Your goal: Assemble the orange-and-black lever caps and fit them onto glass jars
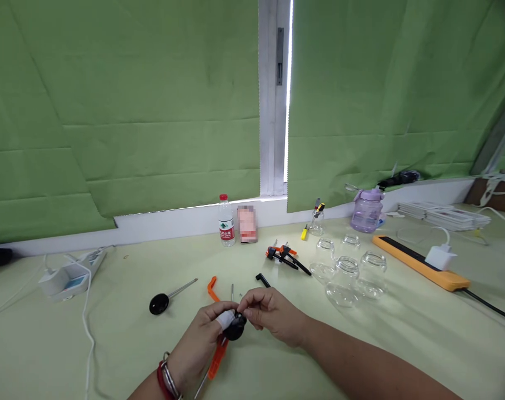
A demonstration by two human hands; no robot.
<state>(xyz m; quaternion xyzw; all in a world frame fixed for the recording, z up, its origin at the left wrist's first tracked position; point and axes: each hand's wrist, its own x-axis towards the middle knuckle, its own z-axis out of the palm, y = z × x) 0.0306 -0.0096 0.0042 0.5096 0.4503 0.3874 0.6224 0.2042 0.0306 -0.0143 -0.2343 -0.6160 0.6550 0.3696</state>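
My left hand [198,335], its thumb wrapped in white, grips a black round part [234,329] low in the middle of the head view. Below it an orange strip [218,359] and a thin metal rod [201,385] stick out; whether they join the black part I cannot tell. My right hand [272,314] is closed in a pinch at the black part's upper edge; anything between its fingertips is too small to make out. Just beyond lie an orange curved handle [211,288] and a black handle piece [262,279]. Left of my hands rests a black disc with a metal rod [159,304].
Black-and-orange assemblies [286,258] lie ahead. Several clear glass jars [347,280] stand to the right, near an orange power strip [419,263] and a purple jug [366,211]. A water bottle [226,222] stands by the wall. A white cable [88,328] crosses the left side.
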